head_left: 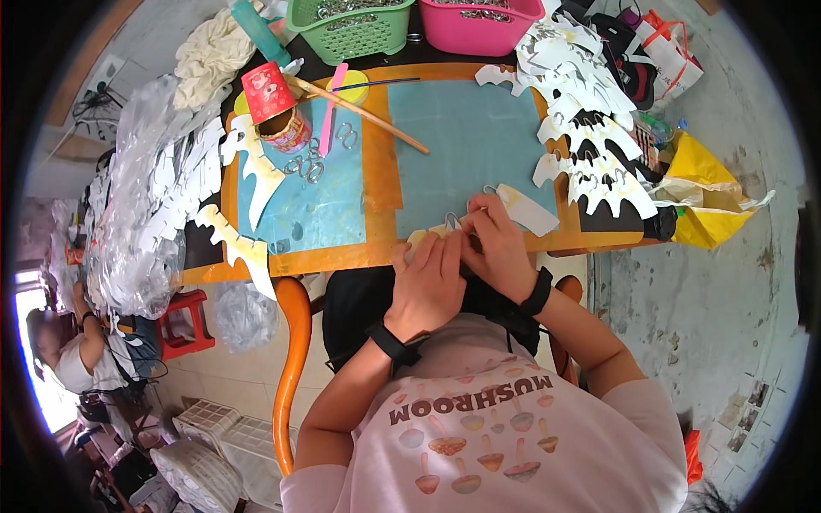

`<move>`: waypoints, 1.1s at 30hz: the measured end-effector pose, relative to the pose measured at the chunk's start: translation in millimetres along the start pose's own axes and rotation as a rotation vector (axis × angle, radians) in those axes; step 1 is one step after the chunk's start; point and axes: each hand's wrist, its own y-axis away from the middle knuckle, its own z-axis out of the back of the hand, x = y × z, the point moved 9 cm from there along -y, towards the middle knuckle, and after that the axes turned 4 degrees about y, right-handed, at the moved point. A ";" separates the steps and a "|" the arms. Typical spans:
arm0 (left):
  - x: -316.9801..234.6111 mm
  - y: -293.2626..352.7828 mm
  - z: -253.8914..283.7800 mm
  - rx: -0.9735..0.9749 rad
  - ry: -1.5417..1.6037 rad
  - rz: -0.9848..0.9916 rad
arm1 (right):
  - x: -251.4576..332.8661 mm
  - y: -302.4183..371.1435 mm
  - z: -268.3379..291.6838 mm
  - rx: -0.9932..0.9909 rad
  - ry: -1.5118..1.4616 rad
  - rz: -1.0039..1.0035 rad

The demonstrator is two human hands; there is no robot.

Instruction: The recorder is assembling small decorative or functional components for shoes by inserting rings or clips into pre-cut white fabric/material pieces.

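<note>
A person in a pale pink printed shirt bent over the near edge of an orange table [376, 184], both wrists banded in black, hands meeting over a white card cut-out [523, 208] that lay at the table's front edge. The left hand [428, 282] lay flat, fingers together and pressed down on the near end of the piece; the right hand [500, 244] curled over it, fingertips pinched around a small metal wire clip [452, 221] at the card's edge. Done well, by the look of it, the step called for the flat hand to keep the card from sliding while the pinching fingers seated the clip squarely, without creasing the thin stock. Just beyond the hands lay a blue-green cutting mat [466, 145], and to its left a second mat with loose metal rings [308, 165] scattered on it. A long wooden stick [368, 114] and a pink strip [330, 111] lay across the mats near a red paper cup [267, 91] tipped on a tin. Finished white cut-outs [590, 154] were stacked in an overlapping row along the right edge, more of them [184, 184] heaped at the left beside crumpled clear plastic. At the far edge stood a green basket [349, 32] and a pink basket [483, 30], both holding metal pieces.
</note>
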 end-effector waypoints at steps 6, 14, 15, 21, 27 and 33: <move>-0.2 -3.8 -3.2 0.009 -0.026 0.032 | -7.3 -5.2 10.1 0.044 -0.174 -0.033; -1.0 4.3 -8.4 0.012 -0.108 -0.011 | -14.3 -12.2 4.8 0.099 -0.100 -0.135; -0.9 5.2 -8.3 0.006 -0.111 -0.021 | -13.4 -11.1 2.5 0.105 -0.092 -0.127; -0.8 2.5 -1.6 0.007 -0.007 0.021 | -6.6 -5.9 3.5 0.018 -0.060 -0.029; 0.0 -1.6 -1.6 0.010 -0.015 0.021 | -5.9 -2.1 3.4 -0.021 -0.024 -0.014; 2.4 -3.2 -0.6 0.022 0.011 0.026 | -8.6 -6.9 4.0 0.016 -0.044 -0.076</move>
